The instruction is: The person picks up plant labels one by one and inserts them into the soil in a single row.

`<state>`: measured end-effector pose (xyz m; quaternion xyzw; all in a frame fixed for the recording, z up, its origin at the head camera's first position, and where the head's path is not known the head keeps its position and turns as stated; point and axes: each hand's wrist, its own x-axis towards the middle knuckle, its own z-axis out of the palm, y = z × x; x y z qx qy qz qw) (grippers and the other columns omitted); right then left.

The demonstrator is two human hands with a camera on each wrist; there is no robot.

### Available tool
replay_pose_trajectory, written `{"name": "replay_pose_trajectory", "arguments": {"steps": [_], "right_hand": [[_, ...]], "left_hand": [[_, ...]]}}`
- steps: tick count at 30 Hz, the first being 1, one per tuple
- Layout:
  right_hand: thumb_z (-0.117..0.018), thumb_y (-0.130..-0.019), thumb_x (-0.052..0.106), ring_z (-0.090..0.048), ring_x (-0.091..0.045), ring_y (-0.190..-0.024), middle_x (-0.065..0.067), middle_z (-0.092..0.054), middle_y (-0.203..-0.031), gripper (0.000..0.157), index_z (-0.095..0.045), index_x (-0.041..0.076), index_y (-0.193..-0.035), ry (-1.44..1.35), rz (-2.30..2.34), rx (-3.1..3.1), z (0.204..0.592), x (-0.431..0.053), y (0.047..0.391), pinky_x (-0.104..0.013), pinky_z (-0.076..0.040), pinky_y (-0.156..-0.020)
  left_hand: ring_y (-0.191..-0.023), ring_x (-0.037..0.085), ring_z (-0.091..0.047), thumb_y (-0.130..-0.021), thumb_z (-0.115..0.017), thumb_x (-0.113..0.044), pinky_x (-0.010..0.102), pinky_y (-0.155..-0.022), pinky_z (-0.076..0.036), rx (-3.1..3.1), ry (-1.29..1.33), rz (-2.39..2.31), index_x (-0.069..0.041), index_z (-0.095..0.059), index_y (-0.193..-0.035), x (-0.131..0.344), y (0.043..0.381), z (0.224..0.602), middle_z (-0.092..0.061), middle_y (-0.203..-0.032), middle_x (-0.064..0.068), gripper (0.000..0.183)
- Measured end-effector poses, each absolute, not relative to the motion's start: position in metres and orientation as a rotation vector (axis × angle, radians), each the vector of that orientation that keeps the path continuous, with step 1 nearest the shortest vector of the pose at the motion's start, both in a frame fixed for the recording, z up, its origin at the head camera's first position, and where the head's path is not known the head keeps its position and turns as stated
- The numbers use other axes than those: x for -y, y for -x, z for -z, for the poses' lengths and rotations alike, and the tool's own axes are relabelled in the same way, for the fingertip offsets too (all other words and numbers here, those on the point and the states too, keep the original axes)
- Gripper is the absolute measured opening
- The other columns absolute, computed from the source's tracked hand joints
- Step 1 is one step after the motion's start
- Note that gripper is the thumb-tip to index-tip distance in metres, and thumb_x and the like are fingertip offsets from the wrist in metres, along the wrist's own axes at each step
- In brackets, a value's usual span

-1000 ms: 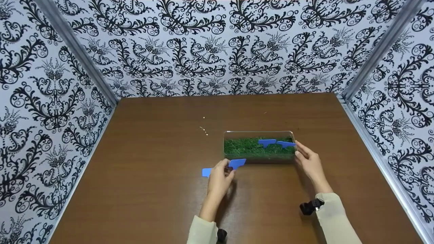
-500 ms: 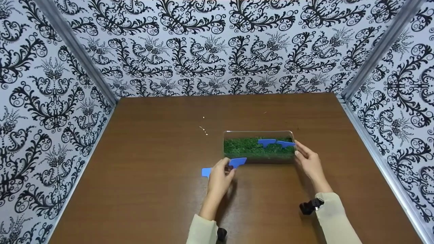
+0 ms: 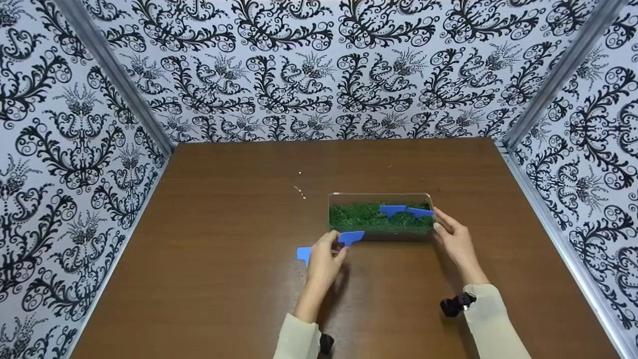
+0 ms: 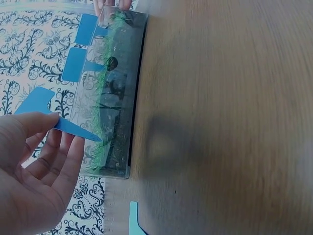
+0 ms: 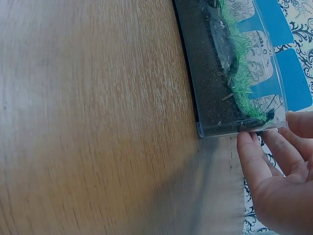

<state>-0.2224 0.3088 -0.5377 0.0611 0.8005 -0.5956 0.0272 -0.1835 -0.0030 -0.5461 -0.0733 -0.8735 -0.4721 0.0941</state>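
Note:
My left hand (image 3: 323,262) pinches a blue T-shaped plant label (image 4: 36,103) between thumb and fingers. Its pointed stem slants toward the near side of a clear plastic box (image 3: 381,232) with dark soil and green artificial grass (image 3: 356,215). In the left wrist view the tip overlaps the wall; contact is unclear. Two blue labels (image 3: 393,209) (image 3: 421,213) stand in the grass toward the box's right end. My right hand (image 3: 457,244) touches that end with extended fingertips. Another blue label (image 3: 302,253) lies left of my left hand, partly hidden by it.
The brown wooden table (image 3: 224,209) carries the box right of its middle. Small pale crumbs (image 3: 300,190) lie behind and left of the box. Patterned walls (image 3: 309,75) with metal corner strips enclose the back and sides.
My left hand and its plant label have shifted slightly to the right, close to the box's near wall. The right hand and the box look unmoved.

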Motion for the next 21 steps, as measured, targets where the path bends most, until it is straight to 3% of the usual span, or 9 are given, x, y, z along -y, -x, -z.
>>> {"name": "replay_pose_trajectory", "arguments": {"steps": [12, 21], "right_hand": [[-0.042, -0.106, 0.006, -0.039, -0.031, -0.143, -0.02, -0.035, -0.157, 0.048, -0.035, 0.005, -0.154, -0.217, 1.847, -2.465, 0.5375, -0.3085, 0.2224, -0.022, -0.048, -0.102], [-0.04, -0.106, 0.007, -0.037, -0.031, -0.144, -0.02, -0.032, -0.159, 0.049, -0.033, 0.006, -0.155, -0.212, 1.846, -2.447, 0.5382, -0.3093, 0.2233, -0.032, -0.043, -0.107]], "left_hand": [[-0.087, 0.02, -0.07, -0.089, -0.072, -0.006, 0.026, -0.076, -0.059, 2.592, 0.235, 1.419, -0.003, -0.062, -0.096, 0.0024, 0.1834, 0.5421, -0.069, -0.096, 0.014, 0.012], [-0.086, 0.019, -0.07, -0.089, -0.072, -0.004, 0.026, -0.076, -0.059, 2.575, 0.237, 1.427, -0.004, -0.061, -0.094, 0.0015, 0.185, 0.5423, -0.068, -0.093, 0.01, 0.012]]}}
